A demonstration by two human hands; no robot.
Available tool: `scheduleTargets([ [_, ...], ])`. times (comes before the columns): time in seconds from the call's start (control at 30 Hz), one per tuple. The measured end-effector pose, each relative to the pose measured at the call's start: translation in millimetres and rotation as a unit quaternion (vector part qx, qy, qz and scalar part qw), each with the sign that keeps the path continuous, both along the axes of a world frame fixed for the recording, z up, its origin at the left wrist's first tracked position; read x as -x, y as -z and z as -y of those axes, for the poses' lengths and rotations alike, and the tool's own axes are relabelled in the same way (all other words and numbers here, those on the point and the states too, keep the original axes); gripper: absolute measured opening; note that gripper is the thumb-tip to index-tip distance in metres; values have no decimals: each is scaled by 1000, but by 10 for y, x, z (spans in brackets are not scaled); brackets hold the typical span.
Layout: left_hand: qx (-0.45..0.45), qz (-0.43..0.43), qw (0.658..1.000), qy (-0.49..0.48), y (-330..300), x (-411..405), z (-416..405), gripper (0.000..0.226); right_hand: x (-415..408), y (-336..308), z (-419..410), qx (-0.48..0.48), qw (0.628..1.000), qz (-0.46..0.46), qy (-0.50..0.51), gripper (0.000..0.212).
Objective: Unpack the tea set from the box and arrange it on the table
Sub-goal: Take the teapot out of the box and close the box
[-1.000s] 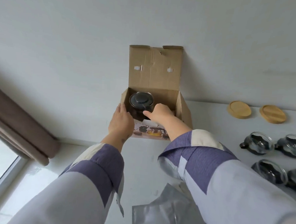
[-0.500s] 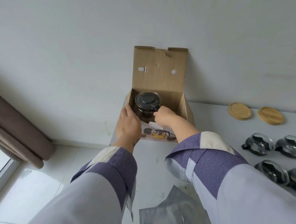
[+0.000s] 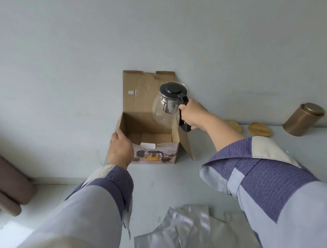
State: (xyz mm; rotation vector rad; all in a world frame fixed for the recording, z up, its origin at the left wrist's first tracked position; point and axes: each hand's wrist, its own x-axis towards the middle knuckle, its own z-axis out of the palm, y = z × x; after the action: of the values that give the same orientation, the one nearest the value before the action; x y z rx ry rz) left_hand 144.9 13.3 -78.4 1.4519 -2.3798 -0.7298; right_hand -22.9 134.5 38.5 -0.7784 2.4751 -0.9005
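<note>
A plain pale wall (image 3: pixel 164 28) backs the white table (image 3: pixel 165 181); brown curtain (image 3: pixel 2 181) at left.

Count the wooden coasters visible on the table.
2. One coaster lies beside the gold tin; the other coaster is partly hidden behind the right forearm. More may be hidden.
</note>
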Motion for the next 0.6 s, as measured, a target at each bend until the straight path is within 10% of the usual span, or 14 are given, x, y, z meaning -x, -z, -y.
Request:
scheduleTargets([
  [0.6, 4, -43, 998, -39, 160, 77, 33, 53, 675, 900, -627, -50, 979, 16, 196, 40],
])
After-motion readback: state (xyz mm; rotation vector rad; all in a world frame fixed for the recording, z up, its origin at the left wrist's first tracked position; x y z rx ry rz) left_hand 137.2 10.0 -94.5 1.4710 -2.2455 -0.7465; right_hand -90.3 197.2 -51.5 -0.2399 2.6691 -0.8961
